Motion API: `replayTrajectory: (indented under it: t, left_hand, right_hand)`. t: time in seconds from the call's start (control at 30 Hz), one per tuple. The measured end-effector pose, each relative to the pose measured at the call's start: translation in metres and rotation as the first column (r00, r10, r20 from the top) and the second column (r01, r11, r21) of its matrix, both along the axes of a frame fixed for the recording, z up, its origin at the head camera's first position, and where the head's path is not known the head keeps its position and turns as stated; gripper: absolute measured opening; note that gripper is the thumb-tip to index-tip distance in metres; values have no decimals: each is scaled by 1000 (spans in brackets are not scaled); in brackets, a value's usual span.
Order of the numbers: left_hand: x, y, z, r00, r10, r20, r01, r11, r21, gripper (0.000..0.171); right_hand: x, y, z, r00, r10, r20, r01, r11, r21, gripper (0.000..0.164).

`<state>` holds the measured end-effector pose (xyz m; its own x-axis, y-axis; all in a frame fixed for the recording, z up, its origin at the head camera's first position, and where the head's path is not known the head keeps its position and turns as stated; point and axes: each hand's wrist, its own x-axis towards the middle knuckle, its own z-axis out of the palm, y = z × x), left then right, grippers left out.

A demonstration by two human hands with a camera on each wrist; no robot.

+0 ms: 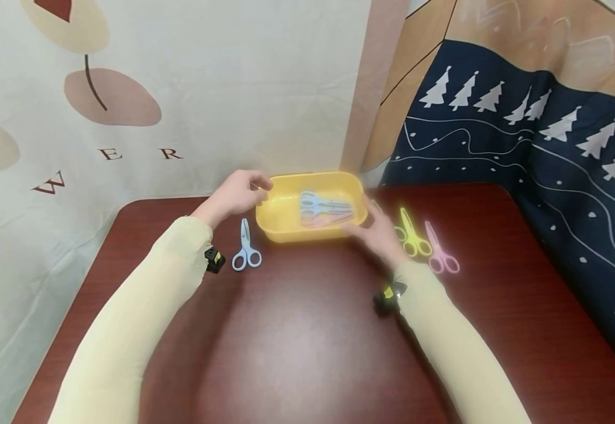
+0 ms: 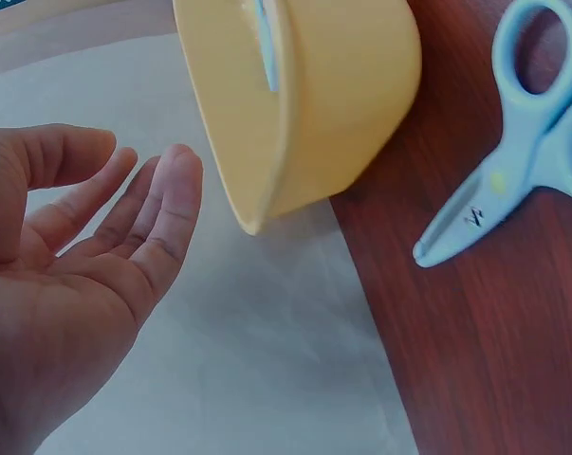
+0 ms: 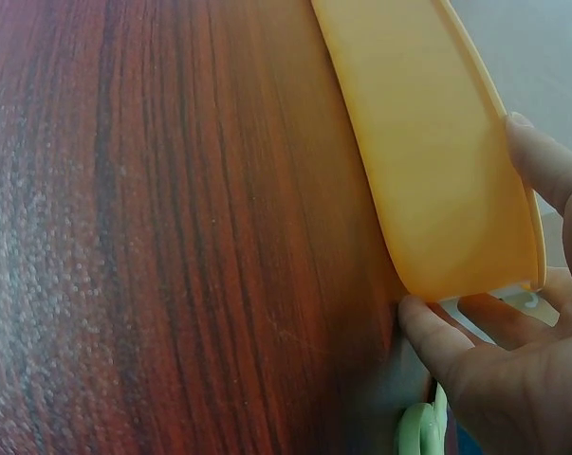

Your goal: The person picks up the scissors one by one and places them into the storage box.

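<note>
A yellow plastic bin (image 1: 286, 234) sits at the back of the table, with several blue and pink children's scissors (image 1: 325, 207) lying inside toward its right end. My right hand (image 1: 377, 232) grips that end; in the right wrist view the thumb (image 3: 542, 161) is on the rim and a finger (image 3: 437, 336) reaches the lower corner. My left hand (image 1: 238, 191) is beside the left end, fingers loosely bent and holding nothing; the left wrist view shows a gap between its fingertips (image 2: 181, 166) and the bin. Light blue scissors (image 1: 245, 238) lie below the left hand.
Right of the bin, yellow-green scissors (image 1: 410, 228) and pink scissors (image 1: 434, 240) lie on the dark red wooden table (image 1: 296, 330). Green scissors (image 3: 414, 431) are partly hidden by the right hand. A printed cloth (image 1: 243, 88) hangs behind, a navy tree-patterned one (image 1: 466, 132) at right.
</note>
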<state>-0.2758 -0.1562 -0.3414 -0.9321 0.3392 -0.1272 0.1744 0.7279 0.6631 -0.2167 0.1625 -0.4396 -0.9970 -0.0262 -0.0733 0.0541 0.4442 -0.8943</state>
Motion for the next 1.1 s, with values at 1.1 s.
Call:
replayTrajectory:
  t: [1.1]
  left_hand:
    - [34,-44,-39,998,56,10,-55,996,-74,31]
  right_hand:
    - [0,0,-1,1000,5,-6,-5,1000,-29,97]
